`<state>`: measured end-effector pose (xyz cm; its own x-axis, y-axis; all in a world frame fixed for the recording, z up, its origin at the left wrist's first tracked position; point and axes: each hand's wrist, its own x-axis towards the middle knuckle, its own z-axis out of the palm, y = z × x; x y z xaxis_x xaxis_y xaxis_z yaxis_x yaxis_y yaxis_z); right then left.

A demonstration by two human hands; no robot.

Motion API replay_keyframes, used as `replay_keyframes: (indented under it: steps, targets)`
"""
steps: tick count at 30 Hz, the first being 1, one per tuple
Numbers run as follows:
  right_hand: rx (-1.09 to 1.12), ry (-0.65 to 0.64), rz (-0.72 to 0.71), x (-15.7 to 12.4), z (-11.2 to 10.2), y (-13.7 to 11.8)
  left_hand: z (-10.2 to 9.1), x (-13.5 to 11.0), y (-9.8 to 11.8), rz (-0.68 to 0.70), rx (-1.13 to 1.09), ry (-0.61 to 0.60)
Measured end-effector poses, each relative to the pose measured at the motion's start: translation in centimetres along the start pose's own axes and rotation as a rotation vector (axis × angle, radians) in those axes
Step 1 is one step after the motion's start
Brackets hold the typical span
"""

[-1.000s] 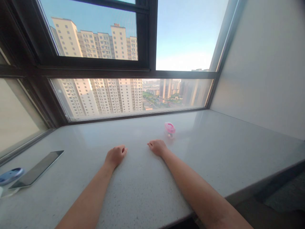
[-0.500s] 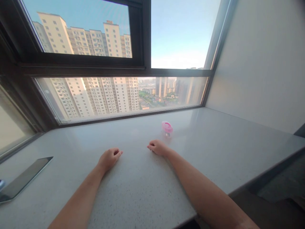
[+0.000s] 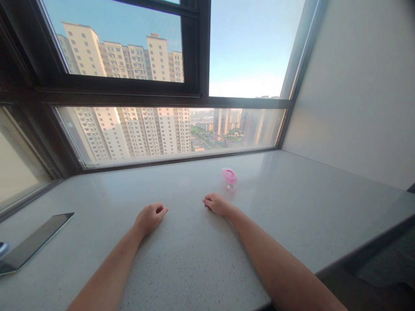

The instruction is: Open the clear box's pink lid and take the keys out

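Both my forearms lie on a pale speckled stone sill (image 3: 292, 207) under a wide window. My left hand (image 3: 149, 217) rests on the stone with its fingers curled into a loose fist, nothing visible in it. My right hand (image 3: 216, 203) lies a hand's width to the right, fingers curled under too, holding nothing I can see. A small pink object with a clear base (image 3: 229, 177) stands just beyond my right hand, apart from it.
A dark flat tablet or phone (image 3: 32, 243) lies on the sill at the far left, with a blue thing at the frame's left edge. The dark window frame (image 3: 181, 100) runs along the back, a white wall (image 3: 363, 95) closes the right side, and the sill's front edge drops off at lower right.
My hands have drawn back slightly toward me on the sill and stayed curled. The view shifted a little, so the blue thing at left is nearly out of frame.
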<state>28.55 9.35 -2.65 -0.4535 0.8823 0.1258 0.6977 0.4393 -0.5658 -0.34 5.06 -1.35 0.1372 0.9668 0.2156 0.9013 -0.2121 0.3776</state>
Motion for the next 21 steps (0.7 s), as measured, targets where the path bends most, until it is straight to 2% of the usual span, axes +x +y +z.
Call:
replay_keyframes:
  steps: [21]
  targets:
    - [-0.027,-0.002,-0.002,-0.33,-0.09,-0.39,-0.05,-0.46,0.04,0.009,-0.046,-0.015]
